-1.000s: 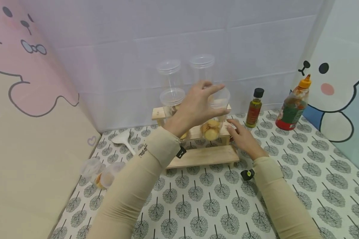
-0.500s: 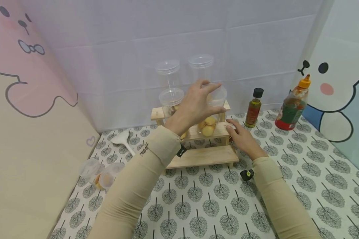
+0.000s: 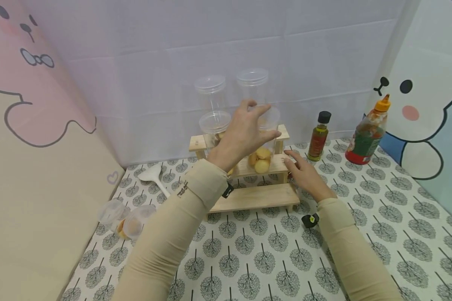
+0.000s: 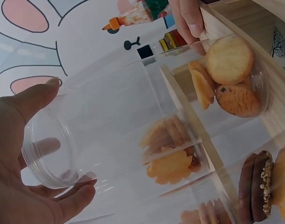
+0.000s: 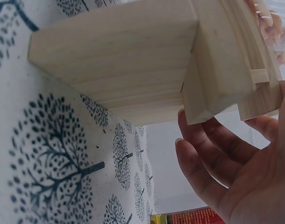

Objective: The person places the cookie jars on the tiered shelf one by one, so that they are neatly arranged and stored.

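Observation:
A clear lidded jar (image 3: 269, 140) with golden cookies (image 4: 229, 60) in its bottom stands upright on the middle tier of a stepped wooden rack (image 3: 256, 197). My left hand (image 3: 242, 133) grips it from the left, thumb and fingers spread round the lid (image 4: 49, 151). At the rack's right end, my right hand (image 3: 306, 175) holds the end of the middle tier, fingers bent beside its leg (image 5: 198, 93). Left of the gripped jar is another cookie jar (image 3: 214, 123), partly hidden by my left hand. Two taller-standing jars (image 3: 211, 85) are on the top tier behind.
An oil bottle (image 3: 318, 140) and a red sauce bottle (image 3: 365, 136) with a yellow nozzle stand at the back right. On the left lie a white spatula (image 3: 150, 173) and clear containers (image 3: 135, 221) with cookies. A white cloth wall (image 3: 154, 92) closes the back.
My left hand and the gripped jar have shifted slightly left along the middle tier. The cookies inside have shifted a little. My right hand stays at the rack's end.

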Demonstrator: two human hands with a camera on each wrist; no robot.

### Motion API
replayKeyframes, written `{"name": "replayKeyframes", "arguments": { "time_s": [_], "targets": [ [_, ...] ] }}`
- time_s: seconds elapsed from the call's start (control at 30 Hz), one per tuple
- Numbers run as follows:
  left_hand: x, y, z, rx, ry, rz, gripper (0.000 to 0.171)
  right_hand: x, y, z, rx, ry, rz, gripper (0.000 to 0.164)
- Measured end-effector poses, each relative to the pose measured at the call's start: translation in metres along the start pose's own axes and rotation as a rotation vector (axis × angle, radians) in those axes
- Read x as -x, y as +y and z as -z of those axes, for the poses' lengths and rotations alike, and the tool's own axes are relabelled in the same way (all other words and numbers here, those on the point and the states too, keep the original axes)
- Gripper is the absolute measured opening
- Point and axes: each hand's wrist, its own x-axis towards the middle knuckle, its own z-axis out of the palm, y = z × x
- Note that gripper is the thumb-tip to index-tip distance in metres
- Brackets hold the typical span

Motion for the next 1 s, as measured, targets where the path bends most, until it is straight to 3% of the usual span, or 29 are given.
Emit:
{"name": "replayKeyframes", "arguments": {
  "time_s": [0.2,0.4,1.0],
  "targets": [
    [-0.001,0.002,-0.005,-0.007,0.01,0.053,0.076,0.001,0.0,0.0,-0.008,-0.002,-0.003,0.065],
    [0.001,0.001,-0.009,0.007,0.065,0.082,0.073,0.002,-0.001,0.0,-0.012,-0.003,-0.003,0.065],
    [0.001,0.001,-0.014,-0.001,0.101,0.098,0.071,-0.001,0.0,-0.001,-0.012,0.01,0.009,0.064]
  ]
}}
